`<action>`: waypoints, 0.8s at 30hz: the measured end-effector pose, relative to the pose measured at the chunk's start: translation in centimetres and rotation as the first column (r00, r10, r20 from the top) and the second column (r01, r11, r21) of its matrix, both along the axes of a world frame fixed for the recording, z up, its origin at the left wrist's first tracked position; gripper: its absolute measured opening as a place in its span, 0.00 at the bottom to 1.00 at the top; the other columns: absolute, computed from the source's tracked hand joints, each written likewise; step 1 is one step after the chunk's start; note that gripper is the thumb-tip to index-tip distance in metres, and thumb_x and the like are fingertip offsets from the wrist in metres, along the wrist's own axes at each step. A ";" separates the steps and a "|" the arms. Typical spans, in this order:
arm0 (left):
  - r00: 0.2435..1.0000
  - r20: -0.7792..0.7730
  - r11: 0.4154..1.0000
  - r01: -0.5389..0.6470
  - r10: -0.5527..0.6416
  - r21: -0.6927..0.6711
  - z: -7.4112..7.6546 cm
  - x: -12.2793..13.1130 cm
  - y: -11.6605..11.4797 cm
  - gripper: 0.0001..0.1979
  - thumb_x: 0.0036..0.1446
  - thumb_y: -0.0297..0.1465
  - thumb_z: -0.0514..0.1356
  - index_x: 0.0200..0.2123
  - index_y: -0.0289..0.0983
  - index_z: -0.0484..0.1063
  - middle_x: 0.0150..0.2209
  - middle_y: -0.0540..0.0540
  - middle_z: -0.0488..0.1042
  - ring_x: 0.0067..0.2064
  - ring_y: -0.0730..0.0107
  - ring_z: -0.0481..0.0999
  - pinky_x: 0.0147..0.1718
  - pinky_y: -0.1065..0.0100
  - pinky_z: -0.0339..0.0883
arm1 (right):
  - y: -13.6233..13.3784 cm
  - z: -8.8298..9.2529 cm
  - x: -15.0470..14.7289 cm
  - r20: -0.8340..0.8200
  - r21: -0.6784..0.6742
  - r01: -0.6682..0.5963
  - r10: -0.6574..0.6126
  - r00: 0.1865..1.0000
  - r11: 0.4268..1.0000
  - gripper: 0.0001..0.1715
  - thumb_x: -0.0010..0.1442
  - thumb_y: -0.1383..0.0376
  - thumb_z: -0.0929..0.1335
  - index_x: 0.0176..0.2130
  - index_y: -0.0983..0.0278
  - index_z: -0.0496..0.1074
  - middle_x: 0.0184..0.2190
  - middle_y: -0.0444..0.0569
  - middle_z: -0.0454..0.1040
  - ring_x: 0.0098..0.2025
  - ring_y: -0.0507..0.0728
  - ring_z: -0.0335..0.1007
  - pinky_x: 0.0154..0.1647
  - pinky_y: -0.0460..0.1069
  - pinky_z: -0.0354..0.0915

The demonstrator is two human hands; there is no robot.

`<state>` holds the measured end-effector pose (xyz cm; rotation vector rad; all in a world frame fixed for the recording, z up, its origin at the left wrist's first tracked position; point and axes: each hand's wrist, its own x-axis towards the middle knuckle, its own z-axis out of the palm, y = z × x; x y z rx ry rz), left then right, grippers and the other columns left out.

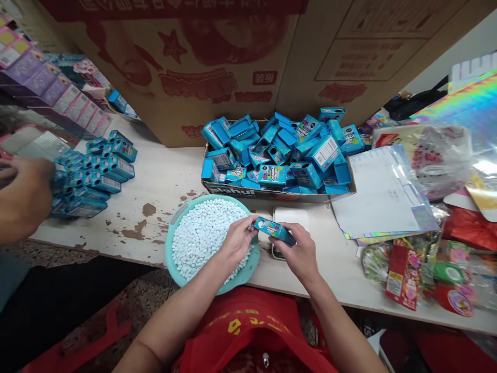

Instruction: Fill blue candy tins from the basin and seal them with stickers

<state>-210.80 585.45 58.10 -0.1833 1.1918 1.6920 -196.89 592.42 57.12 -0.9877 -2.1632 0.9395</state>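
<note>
My right hand (297,251) is closed around the right end of a small blue candy box (274,229) with printed lettering. At the box's left end, the fingers of my left hand (238,241) are pinched against it; whether they also hold candy is hidden. Below my left hand stands a turquoise basin (170,259) full of small, pale blue, pebble-like candies (205,233). Under the held box, partly covered by my right hand, lies a white, flat device like a small scale (291,215). Beyond it, an open carton (272,195) is heaped with similar blue boxes (272,175).
A large cardboard box (225,57) rises behind the carton. Blue boxes (104,171) stand in rows at left, beside a co-worker's hand (27,199). Papers (384,191) and packaged sweets (404,277) cover the right side. The table edge (279,290) runs close to my body.
</note>
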 end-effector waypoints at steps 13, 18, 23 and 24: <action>0.305 -0.857 0.883 -0.093 -0.415 -0.461 0.9 -7.3 -5.1 0.11 0.49 0.34 0.60 0.37 0.40 0.75 0.44 0.44 0.74 0.51 0.55 0.67 0.55 0.55 0.55 | 4.0 -7.8 5.8 -0.206 -0.591 0.262 -0.457 0.865 0.763 0.30 0.36 0.56 0.76 0.37 0.63 0.65 0.34 0.47 0.73 0.37 0.57 0.70 0.43 0.55 0.66; 0.230 -0.809 0.823 -0.056 -0.541 -0.566 0.0 -7.3 -5.3 0.15 0.54 0.39 0.54 0.41 0.40 0.73 0.46 0.45 0.73 0.51 0.59 0.69 0.52 0.58 0.60 | 4.9 -10.1 6.0 -0.248 -0.605 0.232 -0.457 0.854 0.762 0.31 0.38 0.55 0.75 0.40 0.63 0.65 0.40 0.50 0.72 0.42 0.59 0.69 0.47 0.57 0.65; -0.023 -0.850 0.848 -0.094 -0.526 -0.522 0.7 -7.5 -1.9 0.14 0.57 0.37 0.53 0.42 0.39 0.72 0.45 0.44 0.73 0.49 0.60 0.70 0.51 0.60 0.61 | 3.7 -8.9 6.9 -0.201 -0.540 0.262 -0.425 0.883 0.800 0.43 0.40 0.54 0.74 0.53 0.62 0.60 0.57 0.56 0.60 0.57 0.63 0.58 0.56 0.60 0.58; -0.117 -0.849 0.856 -0.105 -0.515 -0.505 0.8 -7.9 -0.7 0.15 0.57 0.36 0.52 0.44 0.38 0.72 0.46 0.43 0.73 0.50 0.60 0.69 0.52 0.61 0.60 | 3.4 -8.5 7.4 -0.191 -0.524 0.311 -0.465 0.864 0.793 0.41 0.43 0.52 0.73 0.53 0.62 0.60 0.57 0.57 0.59 0.59 0.63 0.56 0.57 0.61 0.57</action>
